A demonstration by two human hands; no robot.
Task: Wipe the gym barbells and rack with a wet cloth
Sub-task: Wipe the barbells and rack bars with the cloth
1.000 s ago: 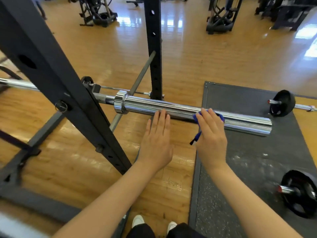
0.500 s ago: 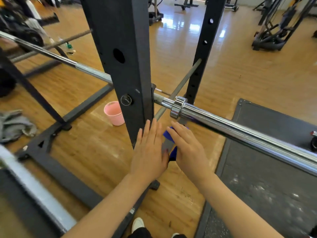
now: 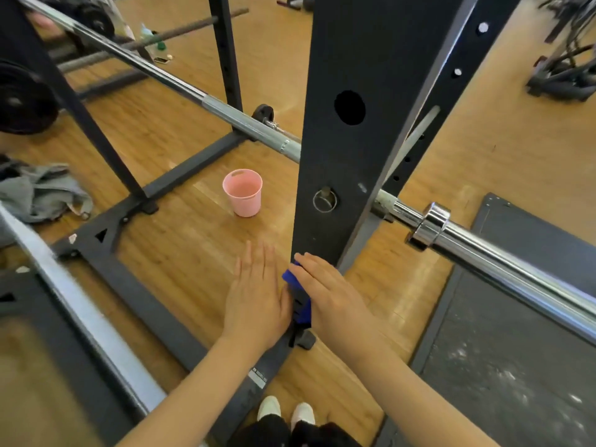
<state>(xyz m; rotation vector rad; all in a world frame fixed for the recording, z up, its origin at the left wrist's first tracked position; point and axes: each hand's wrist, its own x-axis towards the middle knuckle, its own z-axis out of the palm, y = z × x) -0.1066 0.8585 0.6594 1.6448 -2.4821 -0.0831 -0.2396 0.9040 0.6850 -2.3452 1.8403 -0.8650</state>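
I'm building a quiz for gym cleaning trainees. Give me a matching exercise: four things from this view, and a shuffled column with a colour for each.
Things:
1. cup
2. cloth
3. rack upright
4. barbell sleeve

Colours:
A. shiny chrome
B. pink
C. black
D. blue

Pairs: 1-B, 2-D, 3-C, 4-A

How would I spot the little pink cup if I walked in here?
Find the black rack upright that the chrome barbell passes behind. On the wooden floor just left of its base stands the pink cup, upright and open-topped, the only pink thing there.
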